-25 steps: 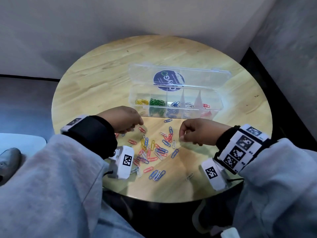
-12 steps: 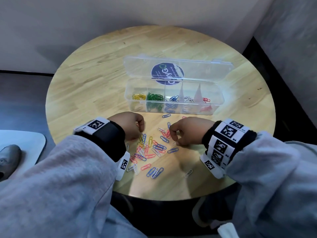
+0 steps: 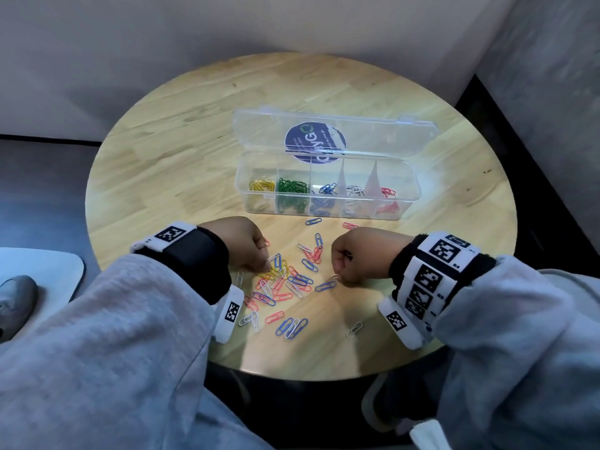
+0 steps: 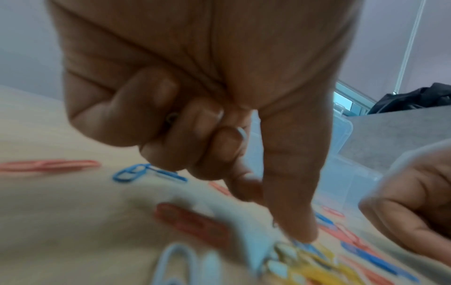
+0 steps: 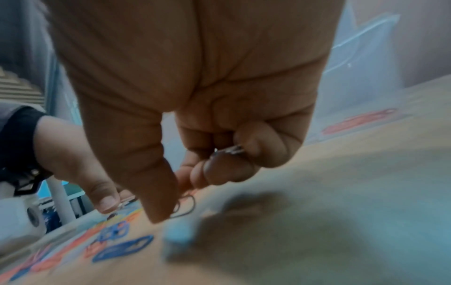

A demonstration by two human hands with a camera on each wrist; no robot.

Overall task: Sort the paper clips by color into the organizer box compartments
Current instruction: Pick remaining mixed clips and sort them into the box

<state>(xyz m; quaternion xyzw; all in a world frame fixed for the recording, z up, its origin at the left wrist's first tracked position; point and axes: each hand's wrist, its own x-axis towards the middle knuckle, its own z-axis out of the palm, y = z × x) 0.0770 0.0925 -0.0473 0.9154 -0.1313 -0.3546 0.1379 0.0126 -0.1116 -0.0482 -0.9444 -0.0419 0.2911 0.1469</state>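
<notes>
A clear organizer box (image 3: 328, 206) stands open on the round table, with yellow, green, blue, white and red clips in separate compartments. Loose paper clips (image 3: 285, 284) of mixed colors lie between my hands. My left hand (image 3: 268, 267) touches the yellow clips (image 3: 276, 272) at the pile's left edge. In the left wrist view its curled fingers hold a white clip (image 4: 241, 133) while the thumb (image 4: 297, 227) reaches down to the pile. My right hand (image 3: 337, 274) pinches a white clip (image 5: 185, 206) off the table at the pile's right and keeps more white clips (image 5: 229, 150) in its curled fingers.
The box lid (image 3: 334, 138) with a round blue sticker lies open behind the compartments. A lone white clip (image 3: 354, 329) lies near the table's front edge (image 3: 292, 375). A grey shoe (image 3: 16, 303) shows on the floor at the left.
Both hands have drawn back from near the box to the pile. The left fingertips have come down on the yellow clips and the right hand has pinched a white clip.
</notes>
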